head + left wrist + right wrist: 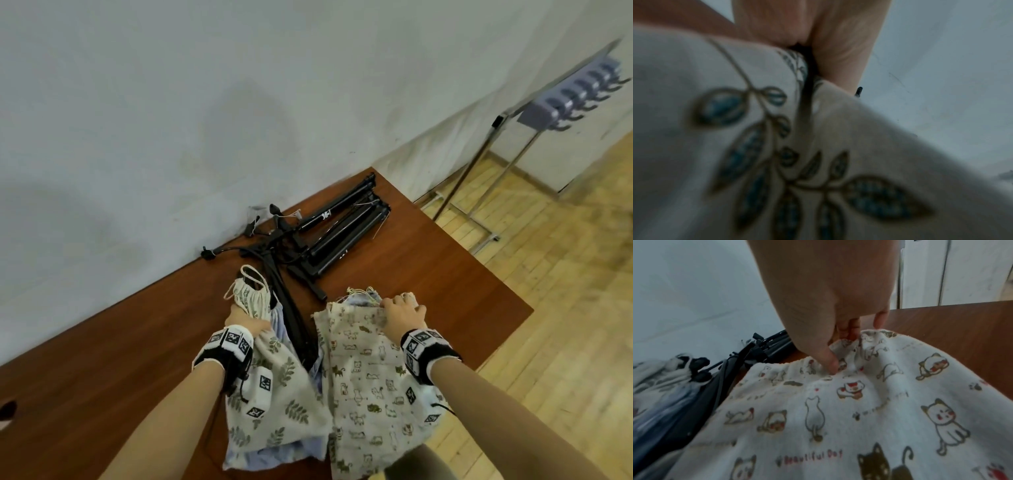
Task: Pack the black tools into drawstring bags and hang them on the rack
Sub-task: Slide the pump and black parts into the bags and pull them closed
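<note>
Two cream drawstring bags lie on the brown table (428,274). My left hand (245,320) grips the gathered neck of the leaf-print bag (274,394), seen blurred and close as leaf-print bag (777,146) in the left wrist view. My right hand (402,317) pinches the top hem of the cat-print bag (370,383); the thumb (830,363) presses into the cat-print bag (859,418) there. Black folded tripods (342,236) lie by the wall, and one black stand (294,322) runs between the bags. The black tools (748,353) show left of the hand.
A metal rack (513,137) with a row of dark hooks (582,92) stands on the wooden floor (565,308) to the right of the table. A pale wall (171,120) runs along the table's far edge. Blue fabric (277,315) peeks beside the leaf bag.
</note>
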`<action>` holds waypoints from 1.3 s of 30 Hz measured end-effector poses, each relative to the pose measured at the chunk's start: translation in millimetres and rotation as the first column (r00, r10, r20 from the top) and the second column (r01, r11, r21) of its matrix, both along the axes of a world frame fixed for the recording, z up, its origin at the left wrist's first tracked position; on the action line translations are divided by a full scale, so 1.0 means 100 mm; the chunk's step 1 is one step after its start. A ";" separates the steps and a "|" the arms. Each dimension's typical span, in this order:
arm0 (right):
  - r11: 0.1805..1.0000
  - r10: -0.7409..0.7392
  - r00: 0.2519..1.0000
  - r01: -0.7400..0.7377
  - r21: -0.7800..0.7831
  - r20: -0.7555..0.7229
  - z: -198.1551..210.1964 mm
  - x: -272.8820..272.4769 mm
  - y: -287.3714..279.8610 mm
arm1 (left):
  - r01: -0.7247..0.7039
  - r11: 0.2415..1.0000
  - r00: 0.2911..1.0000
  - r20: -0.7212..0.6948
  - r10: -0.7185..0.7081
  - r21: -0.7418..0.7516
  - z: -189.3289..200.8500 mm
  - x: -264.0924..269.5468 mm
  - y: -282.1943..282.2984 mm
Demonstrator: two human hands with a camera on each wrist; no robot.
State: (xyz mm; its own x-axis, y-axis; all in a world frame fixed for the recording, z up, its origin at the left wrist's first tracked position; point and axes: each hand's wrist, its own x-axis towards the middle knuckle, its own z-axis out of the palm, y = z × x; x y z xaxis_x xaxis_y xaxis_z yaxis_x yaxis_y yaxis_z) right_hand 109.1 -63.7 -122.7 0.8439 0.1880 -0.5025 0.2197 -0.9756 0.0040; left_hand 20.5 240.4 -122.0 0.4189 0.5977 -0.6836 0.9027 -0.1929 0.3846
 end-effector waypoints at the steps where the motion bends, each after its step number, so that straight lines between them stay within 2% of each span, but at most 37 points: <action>1: 1.000 -0.016 1.000 0.015 0.016 0.010 0.02 0.04 0.00 | 0.035 0.999 0.999 -0.006 -0.035 0.012 0.03 0.00 0.04; 5: 0.995 -0.024 1.000 0.025 0.093 -0.013 0.22 0.20 -0.04 | 0.188 0.982 0.980 -0.064 -0.187 0.007 0.05 -0.03 0.13; 9: 0.983 -0.041 0.999 0.041 0.176 -0.004 0.37 0.30 -0.12 | 0.261 0.964 0.959 -0.122 -0.254 0.045 0.07 -0.10 0.11; 13: 0.937 -0.177 0.974 0.123 0.327 0.141 0.53 0.43 -0.29 | 0.249 0.963 0.960 -0.158 -0.232 0.098 0.11 -0.11 0.03; 15: 0.912 -0.233 0.962 0.167 0.375 0.139 0.63 0.50 -0.40 | 0.217 0.968 0.966 -0.168 -0.195 0.124 0.12 -0.09 -0.01; 17: 0.893 -0.192 0.979 0.148 0.426 0.064 0.70 0.52 -0.51 | 0.162 0.972 0.976 -0.175 -0.133 0.168 0.11 -0.07 -0.08; 19: 0.913 -0.084 0.996 0.063 0.403 0.033 0.75 0.48 -0.56 | 0.146 0.957 0.978 -0.183 -0.101 0.249 0.11 -0.06 -0.15; 21: 0.924 -0.050 0.998 0.038 0.380 0.023 0.77 0.41 -0.55 | 0.168 0.935 0.982 -0.139 -0.130 0.314 0.11 -0.02 -0.20; 23: 0.900 -0.069 0.998 0.064 0.432 -0.003 0.78 0.35 -0.51 | 0.181 0.909 0.983 -0.041 -0.179 0.375 0.16 0.05 -0.22; 25: 0.874 -0.065 0.998 0.066 0.482 -0.018 0.84 0.33 -0.45 | 0.200 0.842 0.958 0.082 -0.276 0.501 0.27 0.12 -0.23; 27: 0.877 -0.036 0.999 0.046 0.479 -0.031 0.89 0.34 -0.40 | 0.256 0.763 0.860 0.221 -0.460 0.594 0.34 0.24 -0.29; 29: 0.903 -0.005 0.999 0.025 0.429 -0.047 0.92 0.33 -0.36 | 0.381 0.775 0.773 0.286 -0.566 0.504 0.38 0.31 -0.44; 31: 0.922 0.016 0.996 0.019 0.387 -0.088 0.86 0.30 -0.34 | 0.549 0.765 0.757 0.187 -0.626 0.337 0.34 0.34 -0.60; 33: 0.930 0.018 0.990 0.035 0.365 -0.142 0.76 0.21 -0.33 | 0.626 0.746 0.761 0.030 -0.648 0.230 0.24 0.35 -0.74; 35: 0.933 -0.004 0.988 0.060 0.356 -0.156 0.63 0.12 -0.33 | 0.581 0.788 0.808 -0.027 -0.589 0.204 0.16 0.38 -0.82; 37: 0.937 -0.039 0.983 0.098 0.336 -0.180 0.53 0.07 -0.34 | 0.477 0.835 0.873 -0.038 -0.486 0.272 0.13 0.44 -0.84; 39: 0.944 -0.046 0.975 0.114 0.310 -0.219 0.49 0.06 -0.34 | 0.421 0.833 0.903 -0.078 -0.423 0.358 0.15 0.51 -0.82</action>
State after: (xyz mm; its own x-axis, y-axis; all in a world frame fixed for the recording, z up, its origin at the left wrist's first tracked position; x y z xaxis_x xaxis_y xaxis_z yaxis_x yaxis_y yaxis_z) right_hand 114.7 -98.2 -73.8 0.7471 0.3032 -0.5915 0.1033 -0.9321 -0.3472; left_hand 71.3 157.9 -107.2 0.6889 0.5641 -0.4552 0.7006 -0.6794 0.2182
